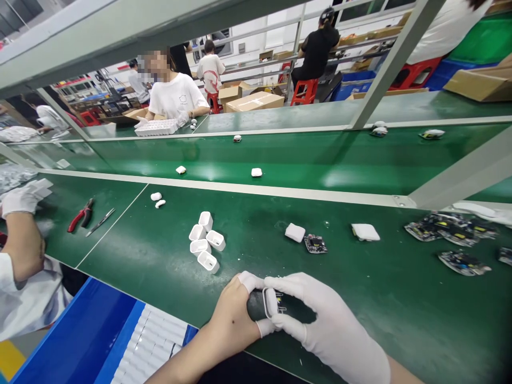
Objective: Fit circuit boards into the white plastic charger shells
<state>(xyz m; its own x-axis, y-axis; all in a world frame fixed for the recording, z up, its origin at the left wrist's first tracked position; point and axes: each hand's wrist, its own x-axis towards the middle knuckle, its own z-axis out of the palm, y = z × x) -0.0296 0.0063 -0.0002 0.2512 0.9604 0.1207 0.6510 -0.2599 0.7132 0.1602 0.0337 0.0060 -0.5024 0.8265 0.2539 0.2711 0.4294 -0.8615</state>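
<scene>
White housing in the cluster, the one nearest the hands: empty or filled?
Empty. The white housing lies open side up; its hollow inside shows, with nothing in it.

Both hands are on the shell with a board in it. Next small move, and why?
Probably push the board further into the shell: it seems to stick out of the open end, and the left hand and gloved right hand pinch the shell against a dark block, so it looks steadied. How deep it sits I cannot tell.
</scene>
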